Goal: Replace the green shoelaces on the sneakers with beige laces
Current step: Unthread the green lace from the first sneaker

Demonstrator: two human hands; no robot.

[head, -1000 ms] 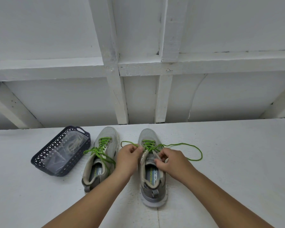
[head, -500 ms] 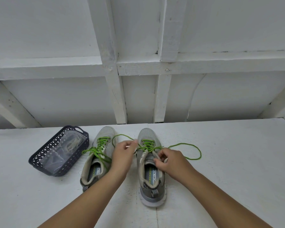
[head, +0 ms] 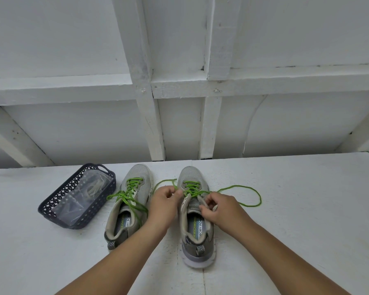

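Two grey sneakers stand side by side on a white surface, toes pointing away from me. The left sneaker [head: 127, 207] has its green lace [head: 127, 194] threaded, ends loose. The right sneaker [head: 197, 218] has its green lace [head: 243, 195] untied, one end looping out to the right. My left hand [head: 164, 201] pinches the lace's left end beside the upper eyelets. My right hand [head: 218, 206] pinches the shoe's tongue and right eyelet edge. Beige laces [head: 93, 188] lie in clear wrapping inside a dark basket [head: 58, 201].
The white surface [head: 296, 220] stretches right of the shoes and toward me. A white wall with wooden framing [head: 149, 103] rises just behind the shoes.
My left hand has moved back toward the right sneaker's eyelets, and the lace loop at its left now lies lower. My right hand has stayed on the shoe.
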